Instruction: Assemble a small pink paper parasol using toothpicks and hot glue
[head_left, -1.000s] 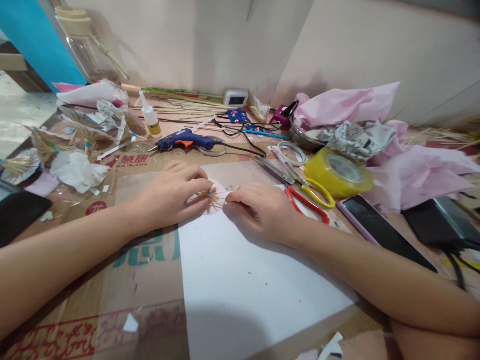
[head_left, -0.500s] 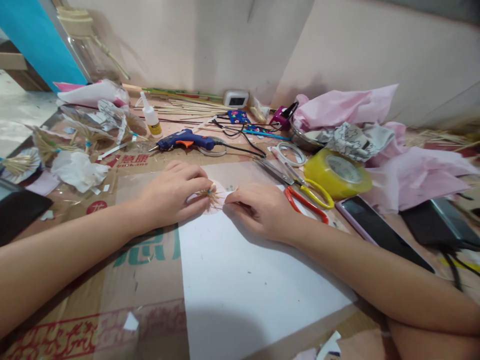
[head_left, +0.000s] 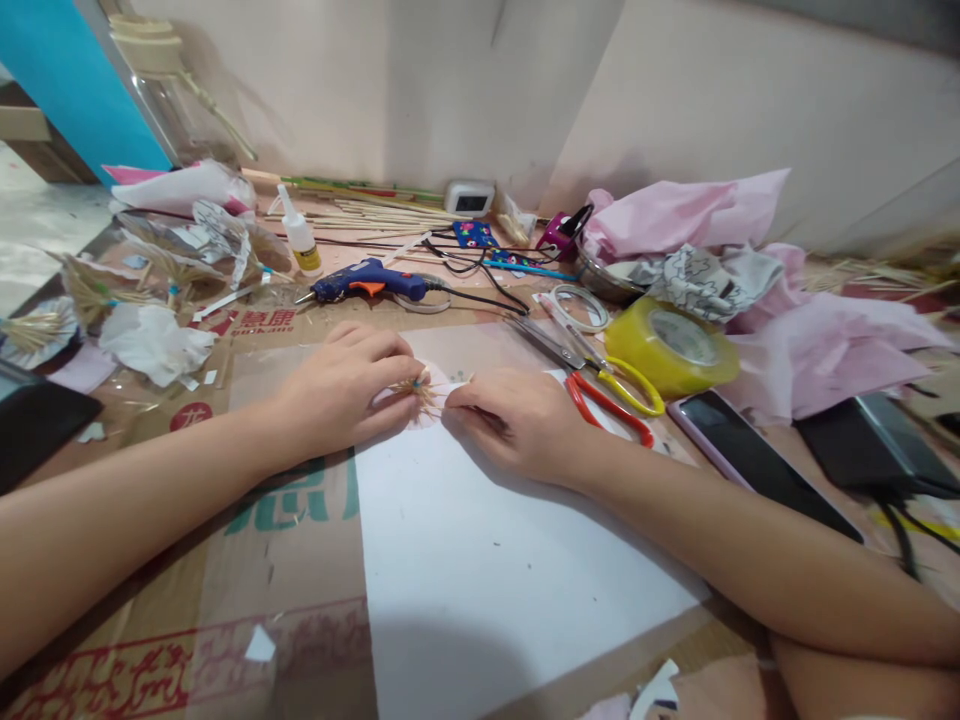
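1. Where the two hands nearly meet, a small bundle of thin straw-coloured sticks [head_left: 420,385], bound with something blue, lies over a pale pink paper disc [head_left: 435,374] near the top edge of a white sheet [head_left: 480,520], its loose ends fanned toward the right hand.
2. The left hand [head_left: 352,385] is curled, palm down, thumb and forefinger closed around the bundle near its blue binding.
3. The right hand [head_left: 521,415] is also curled, thumb and forefinger drawn together just beside the outer stick ends; whether they grip one, I cannot tell.
4. Under the white sheet lies printed cardboard [head_left: 285,590], partly covered with clear tape.
5. Beyond the right hand rest scissors [head_left: 547,343] with red and yellow handles, and just past them a wide yellow tape roll [head_left: 637,345]; a phone [head_left: 765,465] lies near the right forearm.
6. Beyond the left hand, a blue glue gun [head_left: 367,280] lies on its side, its nozzle pointing left, with a small white bottle [head_left: 304,245] upright behind it.
7. Farther left sit crumpled white tissue [head_left: 154,340] and other tied stick bunches [head_left: 34,328]; at the far right, pink sheets [head_left: 690,215] are heaped by a metal bowl [head_left: 600,280].
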